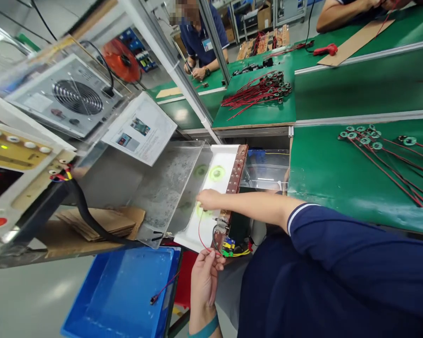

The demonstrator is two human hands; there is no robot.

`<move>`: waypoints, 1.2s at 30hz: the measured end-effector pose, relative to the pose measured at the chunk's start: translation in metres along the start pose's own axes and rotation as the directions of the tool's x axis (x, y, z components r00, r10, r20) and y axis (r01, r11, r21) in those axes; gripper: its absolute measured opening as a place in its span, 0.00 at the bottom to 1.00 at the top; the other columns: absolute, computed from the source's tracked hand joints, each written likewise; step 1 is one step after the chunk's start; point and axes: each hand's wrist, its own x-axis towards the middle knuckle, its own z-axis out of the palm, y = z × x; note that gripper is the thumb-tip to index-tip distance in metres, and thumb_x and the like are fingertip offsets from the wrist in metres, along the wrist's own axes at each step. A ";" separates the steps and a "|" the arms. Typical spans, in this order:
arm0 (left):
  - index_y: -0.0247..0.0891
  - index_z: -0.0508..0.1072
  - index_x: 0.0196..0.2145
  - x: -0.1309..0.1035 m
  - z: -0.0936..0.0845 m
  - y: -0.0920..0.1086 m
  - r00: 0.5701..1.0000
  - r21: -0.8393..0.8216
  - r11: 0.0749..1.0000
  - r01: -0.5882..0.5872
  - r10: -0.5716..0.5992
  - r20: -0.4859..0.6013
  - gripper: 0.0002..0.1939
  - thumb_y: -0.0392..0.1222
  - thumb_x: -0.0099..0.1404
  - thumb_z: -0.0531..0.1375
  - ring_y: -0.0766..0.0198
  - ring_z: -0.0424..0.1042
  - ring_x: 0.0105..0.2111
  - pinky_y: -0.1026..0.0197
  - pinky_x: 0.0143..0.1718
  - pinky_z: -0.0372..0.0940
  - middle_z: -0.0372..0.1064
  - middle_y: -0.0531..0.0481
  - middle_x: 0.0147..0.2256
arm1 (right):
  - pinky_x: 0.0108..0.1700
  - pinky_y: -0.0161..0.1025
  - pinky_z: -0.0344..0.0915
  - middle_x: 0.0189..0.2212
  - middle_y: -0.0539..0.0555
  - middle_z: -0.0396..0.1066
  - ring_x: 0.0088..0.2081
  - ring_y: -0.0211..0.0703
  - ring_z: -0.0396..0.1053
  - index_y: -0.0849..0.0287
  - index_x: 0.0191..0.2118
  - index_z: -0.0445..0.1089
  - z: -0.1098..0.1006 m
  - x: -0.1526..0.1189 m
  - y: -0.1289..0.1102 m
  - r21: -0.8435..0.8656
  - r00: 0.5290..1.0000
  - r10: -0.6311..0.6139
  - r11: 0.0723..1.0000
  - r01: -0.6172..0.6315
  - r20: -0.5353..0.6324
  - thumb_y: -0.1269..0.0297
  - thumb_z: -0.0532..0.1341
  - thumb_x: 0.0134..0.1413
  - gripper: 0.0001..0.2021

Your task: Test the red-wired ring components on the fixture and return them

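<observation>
My right hand (208, 199) reaches across a white panel (215, 152), fingers closed over a glowing green-yellow ring (203, 212). A thin red wire (199, 230) runs from under these fingers down to my left hand. The small part at the wire's upper end is hidden by the fingers. Lower down, my left hand (206, 277), with a teal band at the wrist, pinches the red wire between thumb and fingers. Close to it, green, blue and yellow terminal connectors (228, 246) sit on the end of a brown strip (237, 169). A second glowing ring (216, 173) shows on the panel.
A clear plastic sheet (176, 197) stands along the panel. Below lies a blue tray (123, 291) with one wired part (154, 298). Round parts with red wires (364, 136) lie on the green bench (317, 188). Control box (24, 164) left; two co-workers (204, 37) beyond.
</observation>
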 end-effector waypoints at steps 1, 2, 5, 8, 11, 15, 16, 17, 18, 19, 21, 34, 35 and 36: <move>0.35 0.70 0.33 0.001 0.001 -0.001 1.000 0.032 0.999 -0.020 0.020 -0.001 0.24 0.48 0.46 0.76 0.66 0.72 0.25 0.69 0.23 0.65 0.72 0.51 0.26 | 0.46 0.44 0.69 0.45 0.64 0.74 0.47 0.52 0.72 0.64 0.46 0.74 -0.005 -0.009 0.009 0.028 0.997 -0.014 0.999 0.016 -0.074 0.66 0.60 0.61 0.11; 0.35 0.69 0.33 0.002 0.002 -0.002 0.999 0.060 0.997 -0.039 0.039 -0.001 0.24 0.49 0.47 0.75 0.66 0.73 0.25 0.69 0.23 0.65 0.72 0.51 0.26 | 0.47 0.44 0.68 0.45 0.64 0.74 0.47 0.51 0.72 0.64 0.46 0.74 -0.011 -0.020 0.018 0.063 0.988 -0.023 0.997 0.033 -0.153 0.64 0.59 0.62 0.11; 0.35 0.68 0.33 0.006 0.006 -0.003 0.996 0.110 0.990 -0.085 0.085 0.003 0.23 0.49 0.50 0.74 0.65 0.73 0.25 0.68 0.24 0.66 0.74 0.49 0.28 | 0.48 0.42 0.65 0.41 0.62 0.75 0.44 0.48 0.71 0.64 0.41 0.75 -0.028 -0.063 0.055 0.177 0.933 0.030 0.984 0.036 -0.358 0.66 0.60 0.62 0.09; 0.36 0.66 0.33 0.011 0.011 -0.001 0.994 0.113 0.987 -0.113 0.113 0.001 0.23 0.49 0.51 0.73 0.64 0.74 0.25 0.66 0.24 0.67 0.77 0.45 0.32 | 0.47 0.41 0.64 0.38 0.59 0.76 0.41 0.46 0.71 0.63 0.37 0.76 -0.040 -0.105 0.094 0.271 0.840 0.190 0.961 -0.053 -0.509 0.69 0.59 0.61 0.08; 0.37 0.66 0.38 0.016 0.012 0.002 0.994 0.103 0.989 -0.110 0.110 0.001 0.25 0.47 0.49 0.74 0.63 0.75 0.25 0.65 0.25 0.69 0.78 0.45 0.32 | 0.45 0.40 0.63 0.35 0.57 0.76 0.38 0.45 0.71 0.62 0.35 0.77 -0.044 -0.126 0.123 0.343 0.739 0.328 0.929 -0.139 -0.588 0.69 0.59 0.59 0.08; 0.34 0.71 0.41 0.021 0.011 0.001 0.997 0.150 0.986 -0.075 0.080 -0.023 0.26 0.45 0.47 0.75 0.62 0.77 0.28 0.66 0.28 0.71 0.78 0.44 0.34 | 0.43 0.38 0.62 0.33 0.54 0.77 0.36 0.44 0.71 0.62 0.34 0.77 -0.043 -0.121 0.135 0.413 0.697 0.416 0.892 -0.186 -0.584 0.69 0.60 0.58 0.07; 0.34 0.72 0.39 0.021 0.011 0.001 0.997 0.170 0.983 -0.069 0.076 -0.032 0.25 0.45 0.47 0.75 0.62 0.77 0.29 0.65 0.28 0.72 0.78 0.44 0.34 | 0.42 0.38 0.62 0.33 0.54 0.77 0.36 0.43 0.71 0.62 0.34 0.77 -0.043 -0.118 0.134 0.428 0.703 0.425 0.884 -0.188 -0.569 0.70 0.60 0.58 0.07; 0.33 0.72 0.38 0.021 0.011 0.001 0.996 0.193 0.978 -0.072 0.081 -0.040 0.24 0.46 0.47 0.75 0.61 0.78 0.29 0.65 0.28 0.72 0.78 0.44 0.34 | 0.42 0.37 0.62 0.33 0.53 0.77 0.36 0.43 0.71 0.61 0.34 0.77 -0.042 -0.116 0.133 0.440 0.715 0.427 0.879 -0.184 -0.553 0.70 0.60 0.58 0.07; 0.33 0.73 0.37 0.020 0.012 0.001 0.994 0.222 0.971 -0.085 0.098 -0.047 0.23 0.47 0.47 0.74 0.60 0.78 0.29 0.64 0.27 0.72 0.78 0.43 0.34 | 0.41 0.37 0.62 0.33 0.53 0.77 0.35 0.42 0.71 0.61 0.34 0.77 -0.042 -0.113 0.131 0.447 0.728 0.423 0.877 -0.178 -0.540 0.70 0.60 0.57 0.07; 0.33 0.73 0.36 0.019 0.013 0.001 0.991 0.257 0.960 -0.108 0.125 -0.053 0.22 0.48 0.48 0.74 0.60 0.77 0.28 0.64 0.26 0.72 0.78 0.43 0.34 | 0.41 0.37 0.62 0.33 0.53 0.77 0.35 0.42 0.71 0.61 0.34 0.77 -0.042 -0.112 0.129 0.450 0.738 0.418 0.876 -0.173 -0.530 0.70 0.60 0.57 0.07; 0.33 0.74 0.35 0.016 0.015 0.002 0.977 0.357 0.919 -0.165 0.202 -0.068 0.21 0.50 0.50 0.73 0.62 0.75 0.25 0.65 0.23 0.69 0.78 0.43 0.33 | 0.40 0.36 0.62 0.33 0.53 0.77 0.35 0.42 0.71 0.61 0.35 0.77 -0.041 -0.111 0.127 0.457 0.748 0.414 0.874 -0.166 -0.519 0.70 0.61 0.57 0.07; 0.38 0.77 0.36 0.021 0.004 -0.011 0.883 0.764 0.544 -0.347 0.464 0.070 0.17 0.55 0.59 0.66 0.62 0.70 0.28 0.61 0.31 0.67 0.73 0.49 0.28 | 0.41 0.37 0.61 0.34 0.53 0.76 0.37 0.42 0.70 0.61 0.35 0.77 -0.044 -0.114 0.124 0.456 0.775 0.425 0.867 -0.201 -0.467 0.70 0.61 0.57 0.06; 0.38 0.77 0.35 0.021 0.003 -0.012 0.866 0.783 0.493 -0.380 0.486 0.114 0.16 0.54 0.60 0.65 0.63 0.70 0.28 0.61 0.32 0.66 0.73 0.49 0.29 | 0.41 0.37 0.61 0.34 0.53 0.76 0.37 0.42 0.70 0.61 0.34 0.77 -0.045 -0.114 0.123 0.453 0.777 0.424 0.868 -0.203 -0.465 0.70 0.61 0.56 0.06; 0.39 0.77 0.35 0.022 0.002 -0.012 0.845 0.799 0.436 -0.414 0.511 0.159 0.14 0.53 0.62 0.64 0.63 0.69 0.28 0.61 0.32 0.66 0.74 0.49 0.30 | 0.41 0.37 0.61 0.34 0.53 0.76 0.36 0.42 0.70 0.61 0.34 0.77 -0.045 -0.115 0.123 0.450 0.778 0.423 0.869 -0.204 -0.465 0.70 0.61 0.56 0.06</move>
